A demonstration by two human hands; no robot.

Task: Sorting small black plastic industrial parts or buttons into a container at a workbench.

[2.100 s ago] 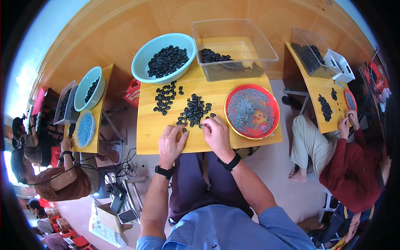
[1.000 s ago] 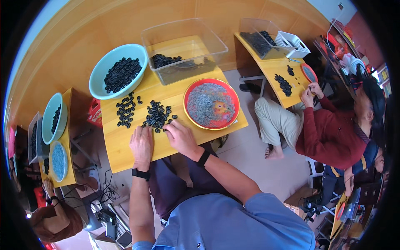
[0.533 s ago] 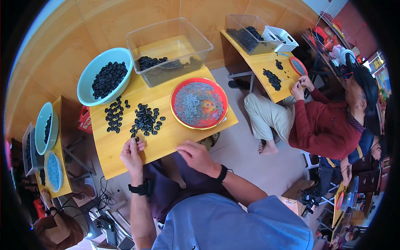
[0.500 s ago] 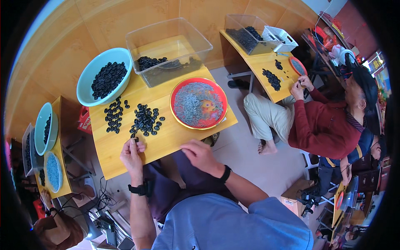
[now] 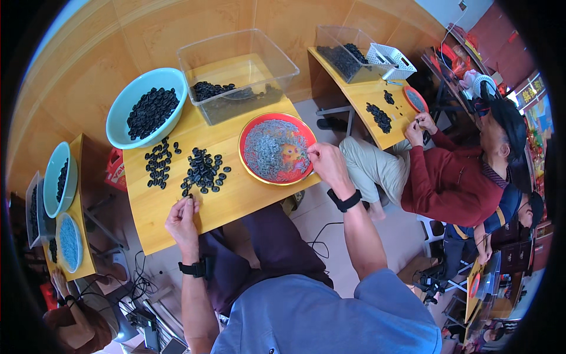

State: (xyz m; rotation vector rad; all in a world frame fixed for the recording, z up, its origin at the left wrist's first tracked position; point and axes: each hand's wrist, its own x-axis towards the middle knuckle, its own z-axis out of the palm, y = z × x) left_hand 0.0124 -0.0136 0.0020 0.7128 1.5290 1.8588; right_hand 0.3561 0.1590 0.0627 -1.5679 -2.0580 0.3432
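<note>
Ring (image 5: pixel 190 195), black: pinched in left hand (image 5: pixel 181 221) fingers at near edge of loose ring pile (image 5: pixel 203 171) on surface (image 5: pixel 236 197). Right hand (image 5: pixel 327 165) fingers pinched over red tray (image 5: pixel 250 133) rim, nearer the grey pins (image 5: pixel 272 150).

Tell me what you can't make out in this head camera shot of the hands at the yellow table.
- Right hand at the red tray: its fingertips curl under, so anything pinched is hidden.
- Left hand: one small black ring at its fingertips; pinched or just touched, too small to tell.
- Grey pieces in the tray: too small to tell what they are.
- Clear bin: glare on the walls obscures its black contents.
</note>
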